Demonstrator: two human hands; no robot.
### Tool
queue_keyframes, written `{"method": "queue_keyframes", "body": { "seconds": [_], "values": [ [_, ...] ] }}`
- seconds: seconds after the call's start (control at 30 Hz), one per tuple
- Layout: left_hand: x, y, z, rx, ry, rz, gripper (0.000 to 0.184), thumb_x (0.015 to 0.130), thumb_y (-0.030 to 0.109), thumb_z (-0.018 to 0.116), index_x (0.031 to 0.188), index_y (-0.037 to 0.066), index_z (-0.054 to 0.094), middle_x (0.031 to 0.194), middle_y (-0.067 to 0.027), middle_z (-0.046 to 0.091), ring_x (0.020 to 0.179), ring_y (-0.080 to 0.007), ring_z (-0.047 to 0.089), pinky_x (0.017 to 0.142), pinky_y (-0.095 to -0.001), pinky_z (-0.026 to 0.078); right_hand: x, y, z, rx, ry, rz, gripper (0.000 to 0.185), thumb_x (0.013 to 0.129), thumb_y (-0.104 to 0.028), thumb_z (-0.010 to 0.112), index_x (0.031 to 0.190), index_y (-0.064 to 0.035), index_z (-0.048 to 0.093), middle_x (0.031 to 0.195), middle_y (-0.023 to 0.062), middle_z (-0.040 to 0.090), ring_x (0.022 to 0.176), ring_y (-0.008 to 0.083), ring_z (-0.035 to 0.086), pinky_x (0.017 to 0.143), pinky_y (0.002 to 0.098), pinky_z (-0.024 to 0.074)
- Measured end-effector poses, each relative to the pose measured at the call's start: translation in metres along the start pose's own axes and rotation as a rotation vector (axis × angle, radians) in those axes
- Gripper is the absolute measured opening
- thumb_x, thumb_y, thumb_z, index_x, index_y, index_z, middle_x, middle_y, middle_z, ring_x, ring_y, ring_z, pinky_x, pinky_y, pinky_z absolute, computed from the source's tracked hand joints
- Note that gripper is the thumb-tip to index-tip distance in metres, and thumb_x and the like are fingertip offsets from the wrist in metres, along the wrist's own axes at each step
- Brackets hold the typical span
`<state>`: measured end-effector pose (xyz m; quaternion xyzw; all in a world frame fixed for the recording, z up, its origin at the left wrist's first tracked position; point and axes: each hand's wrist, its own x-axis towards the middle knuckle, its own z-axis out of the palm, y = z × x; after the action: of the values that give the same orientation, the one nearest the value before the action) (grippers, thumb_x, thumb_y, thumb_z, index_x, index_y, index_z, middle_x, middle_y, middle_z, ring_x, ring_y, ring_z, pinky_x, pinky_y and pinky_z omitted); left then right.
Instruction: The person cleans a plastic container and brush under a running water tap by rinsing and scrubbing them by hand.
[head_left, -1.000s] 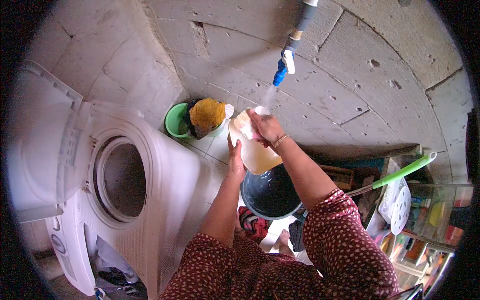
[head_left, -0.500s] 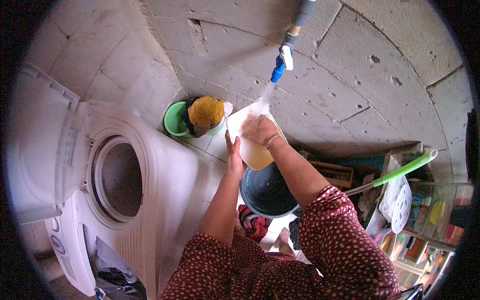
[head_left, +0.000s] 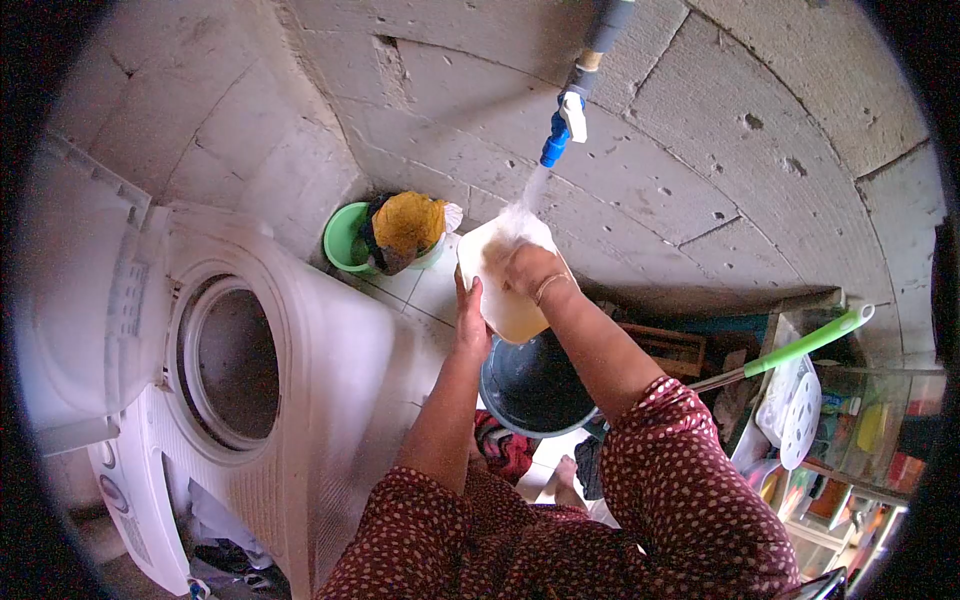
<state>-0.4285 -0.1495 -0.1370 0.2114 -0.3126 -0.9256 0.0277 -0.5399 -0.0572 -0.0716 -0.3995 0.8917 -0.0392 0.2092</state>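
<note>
A cream-white plastic container (head_left: 516, 315), rectangular with rounded corners, is tilted under running water (head_left: 536, 188). The water falls from a blue tap (head_left: 555, 140) with a white handle on a grey pipe. My left hand (head_left: 471, 318) grips the container's left side, thumb at the rim. Inside the container is my right hand (head_left: 533, 270), a bracelet at its wrist; motion blur and splashing water obscure its fingers. Below the container stands a dark round bucket (head_left: 535, 405), partly covered by the container and my right arm.
To the left is a white washing machine (head_left: 340, 350) with its round lid open. A green bucket (head_left: 345, 238) and a mustard-yellow cloth (head_left: 408, 225) sit in the corner. At right, a green-handled tool (head_left: 810, 338) leans by a shelf (head_left: 825, 490). Dark red cloth (head_left: 505, 445) lies near my feet.
My right hand has shifted slightly within the container, its fingers now more bent. The container has dropped a little in view. Water still runs into it.
</note>
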Motion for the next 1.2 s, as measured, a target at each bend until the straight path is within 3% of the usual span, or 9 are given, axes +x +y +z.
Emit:
{"method": "queue_keyframes", "body": {
  "seconds": [0.2,0.23,0.4,0.43,0.53,0.63,0.7,0.97,1.2],
  "values": [
    [0.004,-0.006,-0.012,-0.014,0.014,0.003,0.048,0.085,0.035,0.045,0.122,0.004,0.039,0.114,-0.0097,0.051,0.104,-0.0229,0.049,0.09,-0.0358,0.037,-0.025,-0.048,-0.04,0.099,0.127,0.414,0.047,0.072,-0.038,0.059,0.105,-0.0041,0.056,0.108,0.0203,0.053,0.097,0.0306,0.053,0.084,0.0361,0.0422],
    [0.0,0.001,-0.007,-0.023,0.007,0.012,0.048,0.085,0.034,0.045,0.122,0.004,0.039,0.115,-0.0097,0.051,0.104,-0.0229,0.049,0.09,-0.0358,0.037,-0.031,-0.043,-0.037,0.218,0.482,0.264,0.047,0.069,-0.036,0.064,0.101,-0.0029,0.057,0.102,0.0183,0.052,0.092,0.0338,0.053,0.082,0.0383,0.0425],
    [-0.017,0.023,0.006,-0.037,-0.022,0.009,0.048,0.085,0.031,0.045,0.122,0.002,0.038,0.115,-0.0104,0.05,0.106,-0.0231,0.048,0.091,-0.0357,0.037,-0.073,-0.022,-0.052,0.203,0.872,0.392,0.062,0.058,-0.035,0.076,0.106,-0.0022,0.053,0.095,0.0172,0.047,0.089,0.0337,0.049,0.081,0.04,0.0411],
    [-0.016,0.02,-0.002,-0.047,-0.024,0.001,0.047,0.085,0.03,0.045,0.122,0.002,0.038,0.115,-0.0107,0.05,0.106,-0.0233,0.048,0.091,-0.0358,0.037,-0.078,-0.016,-0.052,0.52,0.592,0.551,0.078,0.056,-0.038,0.078,0.116,0.0,0.045,0.108,0.0193,0.046,0.101,0.0317,0.047,0.086,0.0378,0.0392],
    [-0.024,0.019,-0.019,-0.086,-0.037,-0.015,0.048,0.084,0.025,0.046,0.125,0.005,0.034,0.119,-0.0111,0.047,0.109,-0.0235,0.046,0.092,-0.0362,0.036,-0.074,0.026,0.001,1.516,0.151,0.307,0.093,0.063,-0.04,0.073,0.129,0.0041,0.025,0.125,0.022,0.038,0.112,0.0251,0.042,0.091,0.0345,0.037],
    [-0.045,0.024,-0.024,-0.129,-0.017,-0.024,0.05,0.083,0.022,0.047,0.128,0.008,0.03,0.121,-0.0107,0.044,0.111,-0.0231,0.043,0.093,-0.0362,0.036,-0.089,0.002,-0.001,1.856,-0.072,-0.043,0.085,0.068,-0.028,0.07,0.131,0.0027,0.021,0.125,0.0167,0.04,0.113,0.0244,0.042,0.094,0.0353,0.0341],
    [-0.062,0.017,-0.034,-0.091,0.052,0.031,0.045,0.084,0.029,0.046,0.119,0.002,0.04,0.113,-0.0121,0.051,0.104,-0.0246,0.05,0.09,-0.0374,0.038,-0.097,-0.012,0.008,1.896,-0.125,-0.038,0.08,0.07,-0.022,0.068,0.13,0.0028,0.022,0.124,0.0144,0.041,0.113,0.0238,0.041,0.095,0.036,0.0326],
    [-0.178,0.01,-0.034,-0.123,0.29,-0.035,0.046,0.085,0.026,0.044,0.121,-0.001,0.037,0.114,-0.0147,0.049,0.102,-0.0255,0.05,0.088,-0.0369,0.039,-0.132,-0.059,0.061,1.896,-0.276,0.035,0.063,0.069,-0.008,0.063,0.124,-0.0007,0.035,0.113,0.0111,0.05,0.103,0.0216,0.05,0.09,0.0327,0.0385],
    [-0.283,-0.018,-0.02,-0.049,0.337,0.134,0.045,0.086,0.027,0.043,0.12,-0.003,0.038,0.112,-0.0157,0.05,0.101,-0.0252,0.051,0.088,-0.0361,0.039,-0.185,-0.099,0.084,1.893,-0.39,0.123,0.053,0.065,-0.005,0.053,0.117,0.001,0.044,0.102,0.0123,0.055,0.087,0.0219,0.056,0.078,0.0313,0.0463]
  ]
}}
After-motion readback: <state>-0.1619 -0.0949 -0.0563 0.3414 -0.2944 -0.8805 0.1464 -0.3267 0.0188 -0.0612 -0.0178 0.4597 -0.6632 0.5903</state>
